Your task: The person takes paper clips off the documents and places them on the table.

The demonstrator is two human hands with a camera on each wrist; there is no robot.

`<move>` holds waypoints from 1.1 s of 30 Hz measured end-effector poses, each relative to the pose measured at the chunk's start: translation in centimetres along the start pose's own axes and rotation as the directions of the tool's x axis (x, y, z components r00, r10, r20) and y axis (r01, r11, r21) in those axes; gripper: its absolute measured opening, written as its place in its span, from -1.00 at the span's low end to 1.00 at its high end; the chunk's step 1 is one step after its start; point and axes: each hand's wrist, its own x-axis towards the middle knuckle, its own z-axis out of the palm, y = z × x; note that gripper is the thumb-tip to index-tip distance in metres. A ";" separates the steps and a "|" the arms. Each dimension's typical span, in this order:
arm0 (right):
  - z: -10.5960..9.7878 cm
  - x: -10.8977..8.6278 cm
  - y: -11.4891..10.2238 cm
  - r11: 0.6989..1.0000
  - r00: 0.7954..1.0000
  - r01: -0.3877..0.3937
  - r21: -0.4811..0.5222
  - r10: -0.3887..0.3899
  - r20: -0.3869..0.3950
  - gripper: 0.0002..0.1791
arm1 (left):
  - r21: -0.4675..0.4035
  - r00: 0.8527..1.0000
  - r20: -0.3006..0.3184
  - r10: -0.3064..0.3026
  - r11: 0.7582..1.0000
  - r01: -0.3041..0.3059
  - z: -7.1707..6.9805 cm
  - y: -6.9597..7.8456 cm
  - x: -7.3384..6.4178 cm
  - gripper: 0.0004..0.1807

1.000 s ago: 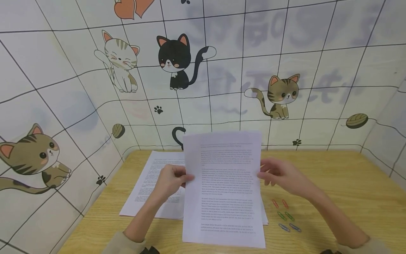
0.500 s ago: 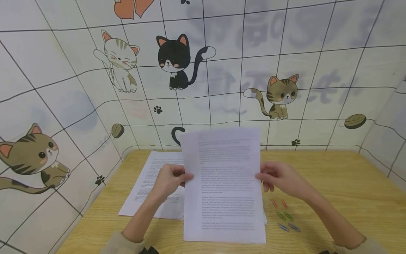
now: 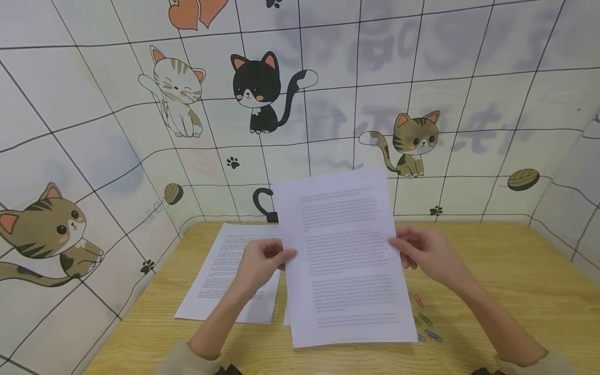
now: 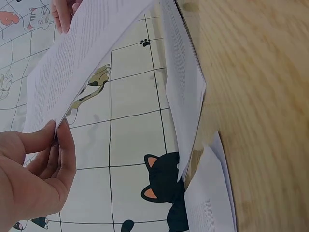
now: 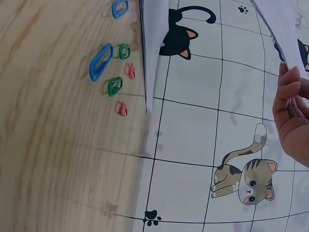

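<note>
Printed paper (image 3: 347,260) is held up nearly upright above the table, tilted a little; I cannot tell how many sheets it has. My left hand (image 3: 263,264) pinches its left edge, thumb in front and fingers behind. On the opposite edge, my right hand (image 3: 430,256) pinches it the same way. The left wrist view shows the left thumb and fingers (image 4: 66,152) closed on the paper's edge. Flat on the table at left lies a printed stack (image 3: 234,281). Another stack (image 3: 287,312) is mostly hidden behind the held paper; the right wrist view shows its edge (image 5: 150,63).
Right of the papers lie several paper clips: red (image 3: 419,300), green (image 3: 425,319) and blue (image 3: 433,336), some partly covered by the held paper. The wooden table (image 3: 506,260) meets a wall (image 3: 328,156) covered in cat drawings at the back.
Both hands have raised the paper slightly and shifted it right, and it has tilted. It now covers part of the paper clips, and a gap shows beside the left stack.
</note>
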 end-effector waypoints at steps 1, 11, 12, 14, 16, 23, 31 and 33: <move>-0.1 0.0 0.0 1.000 1.000 0.000 -0.001 0.000 -0.010 -0.84 | -0.004 1.000 -0.002 0.007 1.000 -0.007 0.2 0.0 0.1 -0.82; -2.1 -0.5 0.3 0.991 0.987 -0.058 -0.116 0.040 -0.155 -0.75 | -0.008 0.998 0.007 0.070 0.998 -0.069 2.7 0.8 1.4 -0.86; -2.3 -0.5 0.4 0.989 0.983 -0.064 -0.137 0.038 -0.179 -0.74 | -0.006 0.998 0.010 0.069 0.998 -0.069 3.0 1.0 1.5 -0.85; -2.8 -0.7 0.6 0.981 0.971 -0.080 -0.178 0.037 -0.234 -0.72 | -0.005 0.997 0.015 0.079 0.997 -0.079 3.6 1.2 1.8 -0.82; -3.3 -0.8 0.7 0.970 0.956 -0.107 -0.220 0.039 -0.290 -0.69 | -0.014 0.996 0.023 0.088 0.996 -0.087 4.4 1.5 2.0 -0.83; -5.1 -1.2 1.1 0.940 0.915 -0.200 -0.275 0.079 -0.395 -0.57 | -0.073 0.990 0.065 0.126 0.990 -0.121 7.0 2.3 2.8 -0.91; -7.4 -1.4 1.9 0.902 0.890 -0.256 -0.348 0.080 -0.449 -0.54 | -0.121 0.989 0.084 0.123 0.986 -0.113 9.7 3.4 3.3 -0.95; -8.0 -1.5 2.2 0.890 0.890 -0.268 -0.368 0.083 -0.447 -0.53 | -0.133 0.990 0.077 0.120 0.985 -0.109 10.4 3.6 3.6 -0.95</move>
